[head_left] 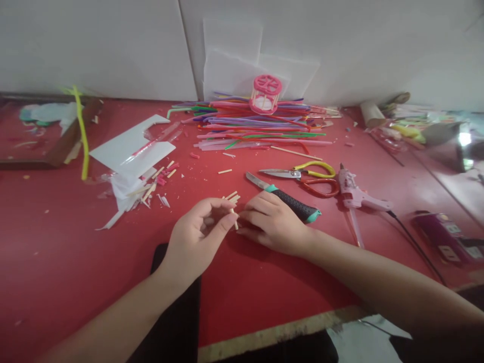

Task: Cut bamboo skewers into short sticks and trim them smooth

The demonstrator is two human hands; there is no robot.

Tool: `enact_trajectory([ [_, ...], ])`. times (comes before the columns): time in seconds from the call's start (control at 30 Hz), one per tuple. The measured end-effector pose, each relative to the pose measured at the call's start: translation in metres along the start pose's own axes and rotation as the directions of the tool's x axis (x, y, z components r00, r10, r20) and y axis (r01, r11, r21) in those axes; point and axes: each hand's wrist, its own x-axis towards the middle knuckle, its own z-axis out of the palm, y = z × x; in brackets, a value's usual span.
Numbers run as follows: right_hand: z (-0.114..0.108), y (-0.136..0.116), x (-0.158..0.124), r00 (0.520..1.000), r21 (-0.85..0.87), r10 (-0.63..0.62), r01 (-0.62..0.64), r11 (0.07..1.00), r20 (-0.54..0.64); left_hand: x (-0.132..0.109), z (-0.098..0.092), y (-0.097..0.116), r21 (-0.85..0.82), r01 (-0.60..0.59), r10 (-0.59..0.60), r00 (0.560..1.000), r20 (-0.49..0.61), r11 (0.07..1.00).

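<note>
My left hand [194, 234] is closed in a pinch, thumb against forefinger, on a short wooden stick [236, 226] that points down toward the table. Just beyond the fingertips lie several more short wooden sticks [231, 196] in a loose bunch. My right hand [274, 222] rests close by on the right, its fingers curled together and their tips near the held stick; what they grip, if anything, is hidden. Behind that hand lies a utility knife [293, 204] with a black and teal handle, blade toward the left.
Scissors [298, 174] and a pink glue gun [353, 191] lie at right. Colourful pipe cleaners [260, 123] are piled at the back, a small pink-rimmed stick cage [265, 95] on them. White board [132, 146] and scraps are at left. A black flat object [185, 312] lies under my left forearm.
</note>
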Motion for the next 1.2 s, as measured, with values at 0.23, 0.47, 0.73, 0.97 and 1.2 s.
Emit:
enact_trajectory([
  [0.23,-0.006,-0.002,0.003,0.981,0.074,-0.028,0.014,0.997,0.194,0.003,0.002,0.003,-0.133,0.003,-0.007,1.0,-0.027,0.991],
  [0.47,-0.01,0.008,0.001,0.967,0.157,-0.134,0.101,0.982,0.219,-0.002,0.004,0.003,-0.294,0.06,-0.043,0.997,0.065,0.954],
  [0.73,-0.014,0.009,0.004,0.945,0.163,-0.14,0.094,0.982,0.296,0.01,0.004,0.007,-0.715,0.351,-0.297,0.932,0.207,0.604],
  [0.97,-0.013,0.011,0.007,0.953,0.216,-0.127,0.067,0.974,0.276,0.013,0.002,0.006,-0.742,0.384,-0.305,0.919,0.249,0.55],
  [1.2,-0.016,-0.001,-0.002,0.944,0.227,0.193,-0.133,0.965,-0.267,0.009,0.006,0.004,-0.695,0.385,-0.284,0.922,0.263,0.607],
])
